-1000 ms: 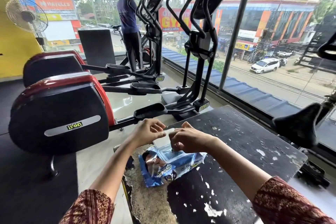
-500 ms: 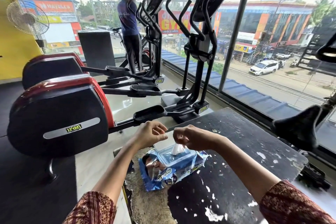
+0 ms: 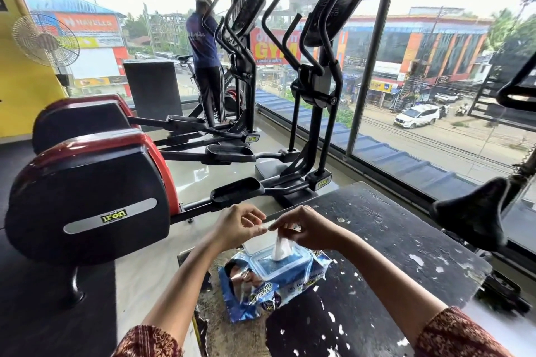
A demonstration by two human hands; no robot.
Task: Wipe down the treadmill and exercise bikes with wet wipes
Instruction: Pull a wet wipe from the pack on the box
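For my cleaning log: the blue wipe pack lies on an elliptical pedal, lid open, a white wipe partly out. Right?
No: in the head view the blue wipe pack lies on the worn black table instead. Its lid open, white wipe partly out: correct.

Your sleeves (image 3: 461,336) are maroon with a fine print. The wipes pack (image 3: 293,278) is blue, its wipe (image 3: 281,246) white. Your bench (image 3: 391,240) is black, flecked white; the elliptical housing (image 3: 87,200) black, edged red.

Both hands out front, close together. R hand (image 3: 307,230) pinches wipe (image 3: 280,248) w/ curled fingers; L hand (image 3: 239,226) curled, fingertips meeting R's, grip unclear.
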